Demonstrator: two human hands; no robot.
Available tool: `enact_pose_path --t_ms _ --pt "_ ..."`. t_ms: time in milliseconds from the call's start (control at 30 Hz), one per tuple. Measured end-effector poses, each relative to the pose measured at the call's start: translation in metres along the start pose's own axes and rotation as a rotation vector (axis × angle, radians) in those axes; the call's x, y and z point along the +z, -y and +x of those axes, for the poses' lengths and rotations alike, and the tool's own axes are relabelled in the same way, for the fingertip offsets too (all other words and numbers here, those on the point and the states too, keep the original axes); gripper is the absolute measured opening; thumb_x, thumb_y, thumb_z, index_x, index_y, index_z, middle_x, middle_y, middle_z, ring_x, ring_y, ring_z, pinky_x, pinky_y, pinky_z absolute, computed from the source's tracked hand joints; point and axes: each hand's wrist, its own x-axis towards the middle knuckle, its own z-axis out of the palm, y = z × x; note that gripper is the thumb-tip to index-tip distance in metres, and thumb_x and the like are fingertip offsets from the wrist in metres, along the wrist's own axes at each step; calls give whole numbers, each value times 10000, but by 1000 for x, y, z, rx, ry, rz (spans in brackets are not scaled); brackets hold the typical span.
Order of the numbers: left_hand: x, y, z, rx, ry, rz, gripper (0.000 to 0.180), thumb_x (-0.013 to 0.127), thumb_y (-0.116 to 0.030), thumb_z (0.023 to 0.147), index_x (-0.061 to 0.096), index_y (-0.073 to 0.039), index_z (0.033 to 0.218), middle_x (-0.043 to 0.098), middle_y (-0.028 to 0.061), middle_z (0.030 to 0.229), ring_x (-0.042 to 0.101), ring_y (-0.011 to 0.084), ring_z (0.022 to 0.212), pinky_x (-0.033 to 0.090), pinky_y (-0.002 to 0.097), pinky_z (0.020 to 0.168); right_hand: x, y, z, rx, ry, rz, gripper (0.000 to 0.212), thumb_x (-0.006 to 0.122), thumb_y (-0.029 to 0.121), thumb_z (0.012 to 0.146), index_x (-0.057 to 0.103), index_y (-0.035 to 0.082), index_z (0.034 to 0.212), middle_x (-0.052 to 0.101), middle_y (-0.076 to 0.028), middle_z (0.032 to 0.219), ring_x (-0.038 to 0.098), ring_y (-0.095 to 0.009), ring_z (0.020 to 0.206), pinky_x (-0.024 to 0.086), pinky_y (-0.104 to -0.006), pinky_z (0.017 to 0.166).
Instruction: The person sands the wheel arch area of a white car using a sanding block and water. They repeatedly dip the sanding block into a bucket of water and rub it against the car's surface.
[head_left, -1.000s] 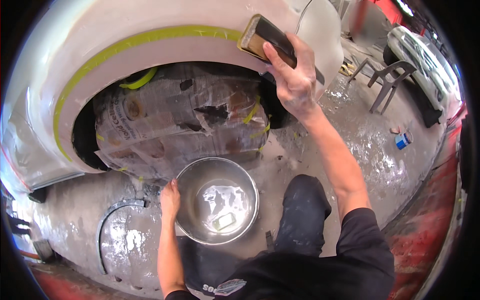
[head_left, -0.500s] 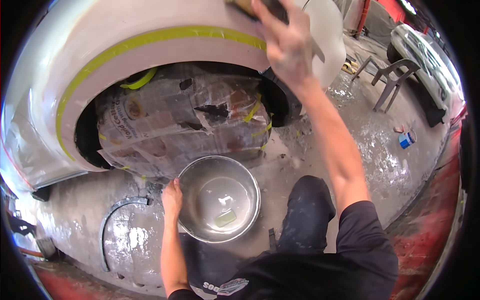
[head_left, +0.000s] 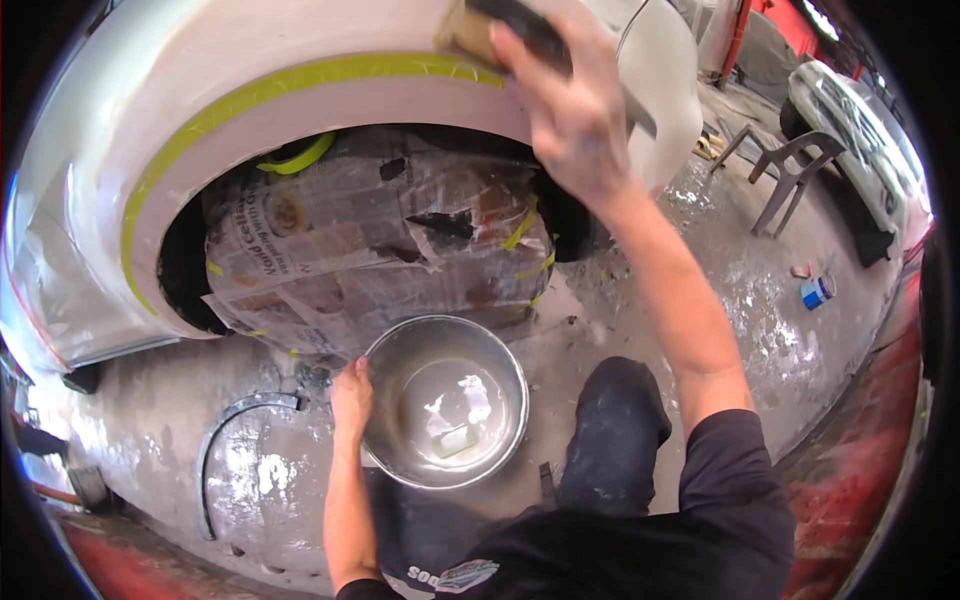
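Note:
At the top of the view my right hand (head_left: 580, 120) is closed around a sanding block (head_left: 468, 35), dark on top with a tan underside. It is at the white car's body panel (head_left: 330, 35), above the wheel arch; whether the block touches the panel I cannot tell. A grey pointed piece (head_left: 640, 112) shows beside the wrist. My left hand (head_left: 350, 400) grips the left rim of a metal basin (head_left: 512, 350) in front of my knees. Cloudy water and a pale green block (head_left: 455, 440) are in the basin. Yellow-green tape (head_left: 230, 105) follows the arch.
Newspaper (head_left: 330, 250), torn in places, covers the wheel. A curved dark strip (head_left: 208, 460) lies on the wet floor (head_left: 270, 500) at left. To the right are a blue can (head_left: 816, 291), a grey plastic chair (head_left: 785, 165) and another car (head_left: 850, 130).
My right hand with the sanding block has come slightly down, showing more of the block. The basin and my left hand sit slightly further right and lower in view.

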Motion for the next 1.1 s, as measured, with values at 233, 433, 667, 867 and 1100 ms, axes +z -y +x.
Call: enact_pose_path --t_ms 233,433,667,867,1100 --pt "3 7 2 -40 58 54 484 435 -383 1085 695 13 1184 700 327 1008 662 519 989 509 569 853 1 11 -33 -20 -65 17 490 725 3 781 779 205 1224 609 -198 1286 590 -414 1126 484 -483 949" --pt "5 8 -4 -1 -7 16 496 430 -392 1087 699 15 1180 706 319 1008 664 515 988 509 568 857 8 -11 1 37 -2 -2 564 709 -8 763 748 199 1287 582 -214 1310 586 -416 1115 483 -486 973" --pt "12 14 -4 11 -22 17 498 425 -380 1091 707 26 1159 704 319 1015 665 510 982 510 563 845 0 -24 3 58 34 -35 495 734 -9 816 748 169 1278 589 -215 1325 592 -407 1143 509 -456 976" --pt "8 11 -1 25 -20 49 482 433 -361 1092 706 34 1144 700 319 1013 660 512 980 506 556 835 -12 -11 -65 3 -12 -18 571 747 -62 771 747 172 1292 581 -201 1345 591 -392 1174 515 -438 994" --pt "8 11 -3 62 -46 29 460 446 -338 1089 708 39 1122 701 316 985 660 516 953 503 562 812 -5 -30 -29 84 -50 -49 425 734 45 823 760 155 1233 593 -189 1338 590 -394 1090 497 -471 909"
